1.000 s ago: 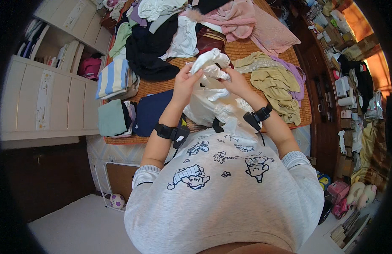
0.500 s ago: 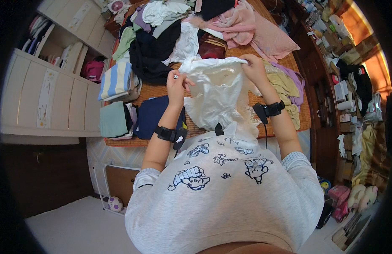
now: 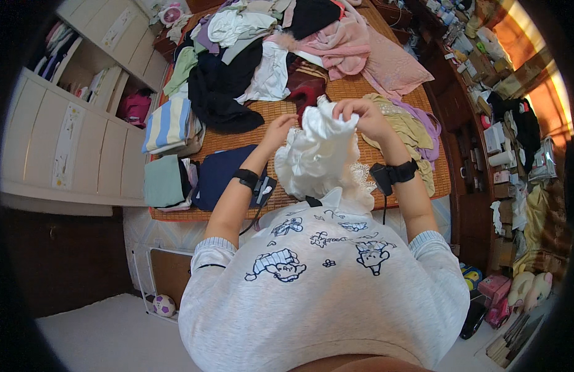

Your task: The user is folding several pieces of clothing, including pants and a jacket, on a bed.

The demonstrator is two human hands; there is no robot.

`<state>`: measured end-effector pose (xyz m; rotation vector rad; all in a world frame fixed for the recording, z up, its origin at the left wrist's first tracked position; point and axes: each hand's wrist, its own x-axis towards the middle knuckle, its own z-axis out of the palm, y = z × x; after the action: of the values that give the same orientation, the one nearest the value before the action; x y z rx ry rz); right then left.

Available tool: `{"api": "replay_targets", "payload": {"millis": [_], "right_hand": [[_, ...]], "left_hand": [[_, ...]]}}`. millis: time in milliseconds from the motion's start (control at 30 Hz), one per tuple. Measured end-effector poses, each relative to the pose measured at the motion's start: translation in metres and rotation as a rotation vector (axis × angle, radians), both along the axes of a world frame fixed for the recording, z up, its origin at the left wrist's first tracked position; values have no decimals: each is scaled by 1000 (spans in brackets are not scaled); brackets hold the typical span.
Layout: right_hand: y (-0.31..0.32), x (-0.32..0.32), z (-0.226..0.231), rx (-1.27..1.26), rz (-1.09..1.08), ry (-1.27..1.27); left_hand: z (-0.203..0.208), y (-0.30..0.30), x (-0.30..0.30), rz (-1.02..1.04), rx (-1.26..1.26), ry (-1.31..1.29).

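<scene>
A shiny white satin garment with lace edging [image 3: 321, 149] is bunched up in front of my chest, its lower part hanging toward my shirt. My right hand [image 3: 365, 119] grips its upper edge, with the fingers closed over the cloth. At the garment's left side, my left hand [image 3: 279, 131] has its fingers pinched together at the cloth's edge; part of that grip is hidden. What kind of garment it is cannot be made out in its folds.
Folded piles stand at left: striped cloth [image 3: 167, 127], green cloth [image 3: 163, 181], navy cloth [image 3: 223, 177]. Beyond lie a black garment [image 3: 222, 87], a white one [image 3: 268, 74] and pink clothes [image 3: 392, 59]. Yellow-green cloth [image 3: 411, 133] lies right on the woven mat [image 3: 271, 111].
The white garment, spread wide between my hands before, is now gathered and bunched. My hands have come closer together, the left moving right and the right moving slightly left.
</scene>
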<state>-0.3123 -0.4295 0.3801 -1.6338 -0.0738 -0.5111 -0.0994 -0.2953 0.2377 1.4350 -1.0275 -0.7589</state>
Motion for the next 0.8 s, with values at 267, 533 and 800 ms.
{"api": "replay_targets", "payload": {"millis": [267,533,800], "right_hand": [[1,-29,-16,319,438,-133],[-21,-69,-57,331,124,58],[12,-62,-46,0,256,532]], "left_hand": [[37,-14,-40,-573,458,171],[114,18,-33,-272,-57,259],[186,29,-75,-401,-91,-57]]}}
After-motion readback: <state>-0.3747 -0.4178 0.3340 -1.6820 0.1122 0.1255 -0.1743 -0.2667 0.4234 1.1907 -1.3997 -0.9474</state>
